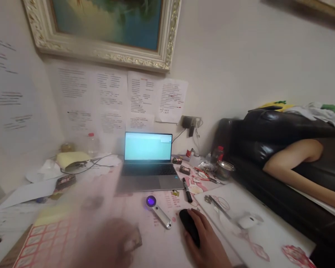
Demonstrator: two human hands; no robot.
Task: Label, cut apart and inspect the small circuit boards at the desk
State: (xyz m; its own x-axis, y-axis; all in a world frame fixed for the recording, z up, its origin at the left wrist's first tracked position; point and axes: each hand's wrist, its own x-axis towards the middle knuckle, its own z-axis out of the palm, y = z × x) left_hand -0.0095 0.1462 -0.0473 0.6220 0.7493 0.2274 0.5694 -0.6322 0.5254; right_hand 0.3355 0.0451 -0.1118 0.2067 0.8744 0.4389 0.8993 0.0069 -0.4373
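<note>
My right hand (207, 241) rests on a black computer mouse (190, 227), its fingers curved over the right side. At lower centre-left my left hand (108, 242) is smeared by motion, so its fingers cannot be made out. A small pale, dark-edged thing (134, 240) shows at its fingertip side; its kind and whether it is gripped are unclear. Between the hands and a little farther off lies a silver-handled device (162, 217) with a round, glowing purple head. Behind it stands an open grey laptop (145, 182) with a pale lit screen.
A black marker (187, 190) lies beside the laptop. To the right are pliers (212, 179), a metal pot (225, 170) and a white board (229, 223). Papers (30, 191) and a yellow packet (72, 159) crowd the left. Another person's arm (296, 163) rests on the black sofa.
</note>
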